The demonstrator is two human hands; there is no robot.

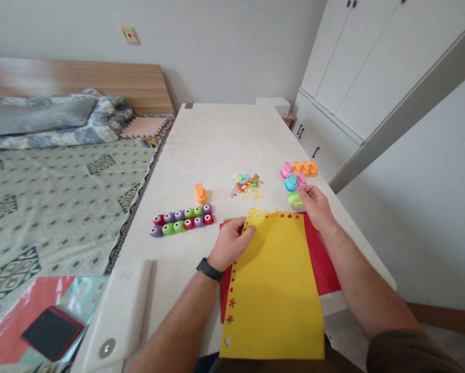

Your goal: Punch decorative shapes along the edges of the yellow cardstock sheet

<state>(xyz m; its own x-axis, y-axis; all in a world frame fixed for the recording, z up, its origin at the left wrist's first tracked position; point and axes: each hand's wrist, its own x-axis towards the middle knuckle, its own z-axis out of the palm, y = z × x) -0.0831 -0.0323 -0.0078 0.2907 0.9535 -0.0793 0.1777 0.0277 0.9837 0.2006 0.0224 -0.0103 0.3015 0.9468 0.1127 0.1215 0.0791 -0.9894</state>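
1. Nearest me are my left forearm [177, 324], with a black watch [209, 269] at the wrist, and my right forearm [366, 280]. Between them lies a yellow paper sheet [273, 295], with small flower and heart shapes punched along its top and left edges. It sits on a red paper sheet [322, 264].
2. The white table [217, 145] runs ahead past the sheets to its far end, with its right edge just beyond my right forearm. A white plastic device [116, 316] lies at the table's near left edge, beside a bed [61, 207].
3. My left hand [231, 243] lies on the yellow sheet's upper left corner, its fingers curled over the paper. I cannot tell whether the thumb grips beneath it.
4. My right hand [314, 206] reaches past the sheet's upper right corner, fingers loosely curled and holding nothing I can see. My fingertips [301, 190] are just beside a pink punch [300, 178] and above a green punch [295, 200]. I cannot tell whether they touch.
5. Left of the sheets lie a double row of round craft punches [182, 220], an orange punch [200, 193], and scattered paper cut-outs [246, 185].
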